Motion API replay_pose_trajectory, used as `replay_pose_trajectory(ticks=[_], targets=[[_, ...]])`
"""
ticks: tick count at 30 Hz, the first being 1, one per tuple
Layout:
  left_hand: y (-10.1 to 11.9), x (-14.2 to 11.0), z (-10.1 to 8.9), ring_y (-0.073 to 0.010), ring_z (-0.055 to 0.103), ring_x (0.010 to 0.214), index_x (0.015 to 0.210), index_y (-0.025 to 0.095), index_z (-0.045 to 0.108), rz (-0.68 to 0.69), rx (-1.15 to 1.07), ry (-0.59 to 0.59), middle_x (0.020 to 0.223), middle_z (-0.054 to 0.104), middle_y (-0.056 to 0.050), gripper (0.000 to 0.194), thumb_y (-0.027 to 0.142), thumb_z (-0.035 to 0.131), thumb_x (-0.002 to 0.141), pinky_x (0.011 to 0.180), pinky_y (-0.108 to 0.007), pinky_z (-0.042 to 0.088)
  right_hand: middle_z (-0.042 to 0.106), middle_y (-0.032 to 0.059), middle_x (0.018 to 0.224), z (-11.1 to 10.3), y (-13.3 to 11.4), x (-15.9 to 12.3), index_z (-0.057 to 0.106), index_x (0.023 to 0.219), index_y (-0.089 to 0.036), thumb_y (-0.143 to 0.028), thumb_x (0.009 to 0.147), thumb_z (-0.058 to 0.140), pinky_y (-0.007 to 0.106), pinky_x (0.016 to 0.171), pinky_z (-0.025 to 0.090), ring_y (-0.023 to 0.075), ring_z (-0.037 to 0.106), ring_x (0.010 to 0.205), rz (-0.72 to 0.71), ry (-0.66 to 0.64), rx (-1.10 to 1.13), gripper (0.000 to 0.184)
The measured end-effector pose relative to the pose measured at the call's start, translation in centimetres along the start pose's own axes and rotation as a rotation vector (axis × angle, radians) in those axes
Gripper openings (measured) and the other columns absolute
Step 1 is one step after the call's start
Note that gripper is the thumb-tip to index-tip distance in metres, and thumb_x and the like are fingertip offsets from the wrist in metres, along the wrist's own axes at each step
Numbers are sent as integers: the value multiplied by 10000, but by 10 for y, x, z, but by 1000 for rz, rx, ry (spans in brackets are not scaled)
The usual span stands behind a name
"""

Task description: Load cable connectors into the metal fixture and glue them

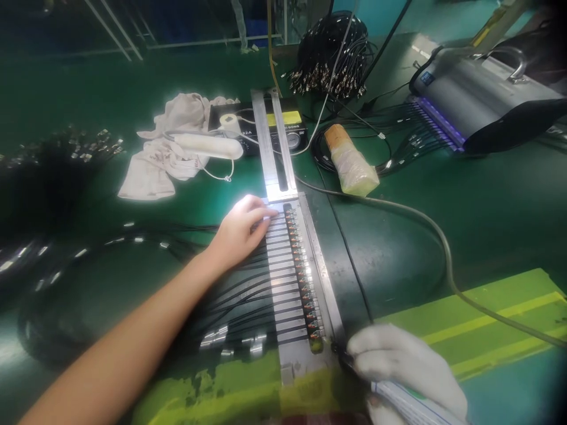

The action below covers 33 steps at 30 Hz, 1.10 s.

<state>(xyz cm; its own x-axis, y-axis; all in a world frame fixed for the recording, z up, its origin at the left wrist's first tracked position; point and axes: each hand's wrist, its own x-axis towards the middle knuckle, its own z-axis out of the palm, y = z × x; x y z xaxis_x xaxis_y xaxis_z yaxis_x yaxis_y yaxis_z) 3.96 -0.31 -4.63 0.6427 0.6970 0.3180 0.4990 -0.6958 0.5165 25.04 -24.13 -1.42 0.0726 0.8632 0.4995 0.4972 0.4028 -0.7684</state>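
My bare left hand (241, 230) rests fingers-down on the far end of a long metal fixture (283, 307) that holds a row of black cables with small metal tips (305, 277). Its fingers lie flat and together on the slots, holding nothing. My right hand (403, 363), in a white glove, is closed round a pen-like tool (411, 401) whose dark tip sits at the near end of the fixture. A thin hose (443, 248) runs from the tool across the table.
A bundle of black cables (332, 56) lies at the back, another pile (53, 177) at the left. A grey machine with a violet glow (478, 100) stands at the right. White cloth (168, 147), a wrapped block (352, 162) and a black box (287, 127) sit behind the fixture. A yellow-green mat (487, 319) covers the near edge.
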Motion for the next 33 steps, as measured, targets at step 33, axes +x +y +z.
replay_pose_trajectory(ticks=[33], targets=[[-1, 0, 0, -211, 571, 961, 1103, 175, 703, 9, 15, 2, 1032, 567, -72, 265, 251, 480, 982, 874, -365, 492, 680, 57, 837, 6, -4, -5, 642, 908, -219, -230, 974, 533, 324, 670, 522, 200, 686, 742, 35, 28, -1, 128]])
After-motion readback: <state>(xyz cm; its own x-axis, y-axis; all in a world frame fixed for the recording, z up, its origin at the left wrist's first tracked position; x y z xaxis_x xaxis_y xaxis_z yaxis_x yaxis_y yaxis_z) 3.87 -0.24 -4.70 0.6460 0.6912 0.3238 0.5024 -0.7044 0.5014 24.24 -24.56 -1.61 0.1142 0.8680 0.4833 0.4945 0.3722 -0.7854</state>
